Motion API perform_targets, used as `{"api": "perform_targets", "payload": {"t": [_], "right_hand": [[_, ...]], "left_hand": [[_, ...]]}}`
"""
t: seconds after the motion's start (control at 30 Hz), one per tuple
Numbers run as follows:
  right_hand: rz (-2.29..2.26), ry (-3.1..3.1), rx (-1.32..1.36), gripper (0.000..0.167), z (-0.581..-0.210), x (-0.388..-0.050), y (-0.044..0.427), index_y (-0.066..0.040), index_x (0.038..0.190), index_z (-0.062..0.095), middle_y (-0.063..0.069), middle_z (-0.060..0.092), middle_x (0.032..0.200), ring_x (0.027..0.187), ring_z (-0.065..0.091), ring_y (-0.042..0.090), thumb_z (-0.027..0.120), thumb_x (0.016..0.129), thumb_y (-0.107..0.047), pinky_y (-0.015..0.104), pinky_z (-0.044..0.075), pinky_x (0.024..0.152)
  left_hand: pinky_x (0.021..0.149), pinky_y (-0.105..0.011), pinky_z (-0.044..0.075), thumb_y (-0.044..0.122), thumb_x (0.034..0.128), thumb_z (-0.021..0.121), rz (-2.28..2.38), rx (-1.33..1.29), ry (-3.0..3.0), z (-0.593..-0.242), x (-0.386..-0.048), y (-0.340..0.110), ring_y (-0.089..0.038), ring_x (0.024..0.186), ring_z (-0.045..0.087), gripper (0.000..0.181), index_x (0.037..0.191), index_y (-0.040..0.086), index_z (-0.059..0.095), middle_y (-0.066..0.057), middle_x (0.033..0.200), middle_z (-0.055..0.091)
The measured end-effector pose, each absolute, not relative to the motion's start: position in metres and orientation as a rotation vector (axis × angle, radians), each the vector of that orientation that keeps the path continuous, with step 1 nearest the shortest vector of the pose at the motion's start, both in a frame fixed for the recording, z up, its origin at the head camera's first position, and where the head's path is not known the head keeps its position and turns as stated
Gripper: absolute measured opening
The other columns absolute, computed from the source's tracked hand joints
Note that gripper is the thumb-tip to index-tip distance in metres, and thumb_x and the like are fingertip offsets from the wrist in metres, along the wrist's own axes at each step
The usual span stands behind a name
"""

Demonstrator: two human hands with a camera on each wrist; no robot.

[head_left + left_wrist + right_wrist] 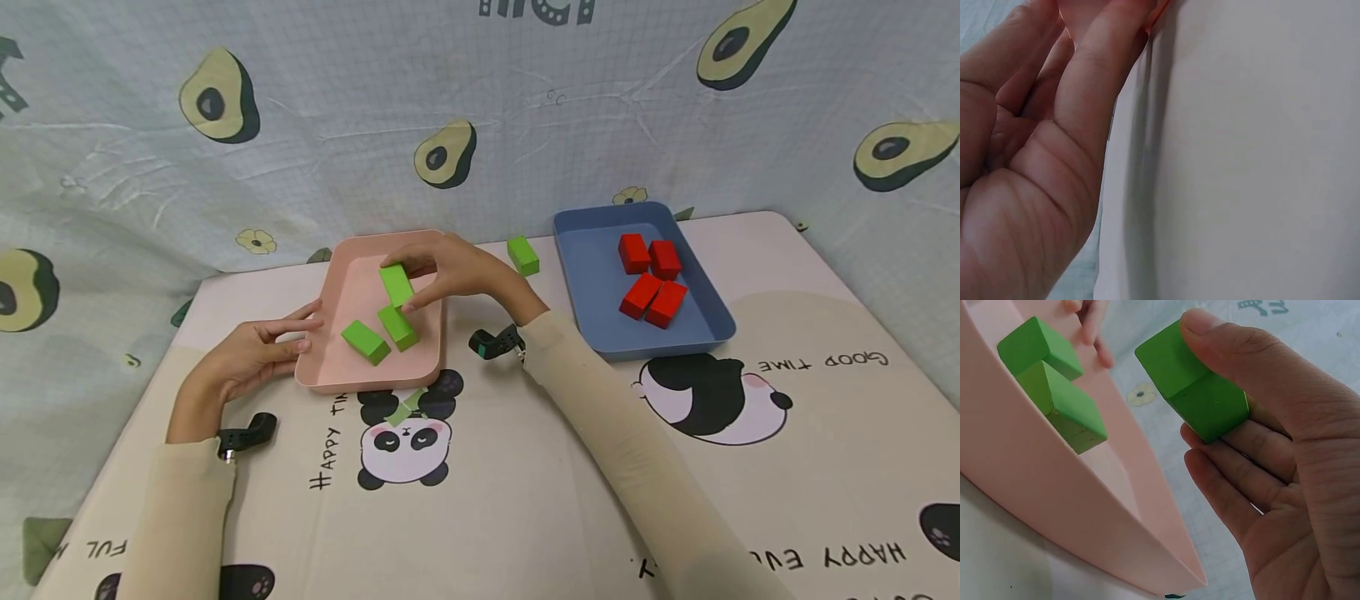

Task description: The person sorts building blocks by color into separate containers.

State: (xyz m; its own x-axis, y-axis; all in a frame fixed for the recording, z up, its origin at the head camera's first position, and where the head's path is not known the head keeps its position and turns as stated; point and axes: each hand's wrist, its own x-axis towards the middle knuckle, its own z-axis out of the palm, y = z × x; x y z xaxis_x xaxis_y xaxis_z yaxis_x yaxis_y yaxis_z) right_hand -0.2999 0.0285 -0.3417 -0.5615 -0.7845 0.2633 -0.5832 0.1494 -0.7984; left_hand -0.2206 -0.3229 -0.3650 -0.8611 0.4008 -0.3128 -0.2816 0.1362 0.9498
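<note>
In the head view, my right hand (457, 268) is over the pink tray (341, 287) and pinches a green block (396, 286) between thumb and fingers. The right wrist view shows this held block (1200, 387) raised above the rim. Two more green blocks, one nearer the middle (397, 327) and one to its left (365, 342), lie inside the tray. My left hand (251, 354) holds the tray's left rim with its fingertips. Much of that grip is cut off at the top of the left wrist view, where the palm (1022, 219) fills the left side.
A further green block (522, 256) lies on the table between the trays. To the right, a blue tray (592, 275) contains several red blocks (641, 296). Behind the table hangs an avocado-print cloth (337, 108). Black wrist devices (251, 432) are on both wrists.
</note>
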Motion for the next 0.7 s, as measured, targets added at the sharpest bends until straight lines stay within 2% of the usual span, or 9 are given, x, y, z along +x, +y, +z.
{"api": "perform_targets", "payload": {"t": [0.1,0.33,0.7], "right_hand": [[-1.385,2.194,-1.336,0.069,-0.3431,-0.3009,0.0279,0.000,0.138,0.059,0.009,0.062,0.135,0.123,0.062,0.015,0.090,0.079,-0.017,0.021,0.049,0.104],[-1.417,2.159,-1.323,0.066,-0.3474,-0.3044,0.0259,0.000,0.137,0.060,0.010,0.063,0.134,0.122,0.063,0.015,0.089,0.079,-0.015,0.022,0.049,0.104],[-1.410,2.167,-1.289,0.064,-0.3512,-0.3069,0.0263,-0.001,0.136,0.062,0.009,0.065,0.131,0.121,0.064,0.014,0.089,0.079,-0.016,0.021,0.049,0.104]], "left_hand": [[0.091,-0.030,0.058,0.002,0.0986,0.064,1.779,0.112,1.909,-0.3646,-0.2203,-0.3232,-0.002,0.120,0.062,0.050,0.146,0.000,0.049,0.020,0.161,0.032],[0.090,-0.031,0.058,0.002,0.0983,0.064,1.782,0.107,1.909,-0.3643,-0.2198,-0.3239,-0.003,0.119,0.062,0.044,0.142,0.006,0.058,0.018,0.162,0.031],[0.090,-0.030,0.058,0.003,0.0983,0.065,1.767,0.101,1.928,-0.3642,-0.2205,-0.3230,-0.001,0.118,0.063,0.048,0.145,0.003,0.053,0.024,0.156,0.037]]}}
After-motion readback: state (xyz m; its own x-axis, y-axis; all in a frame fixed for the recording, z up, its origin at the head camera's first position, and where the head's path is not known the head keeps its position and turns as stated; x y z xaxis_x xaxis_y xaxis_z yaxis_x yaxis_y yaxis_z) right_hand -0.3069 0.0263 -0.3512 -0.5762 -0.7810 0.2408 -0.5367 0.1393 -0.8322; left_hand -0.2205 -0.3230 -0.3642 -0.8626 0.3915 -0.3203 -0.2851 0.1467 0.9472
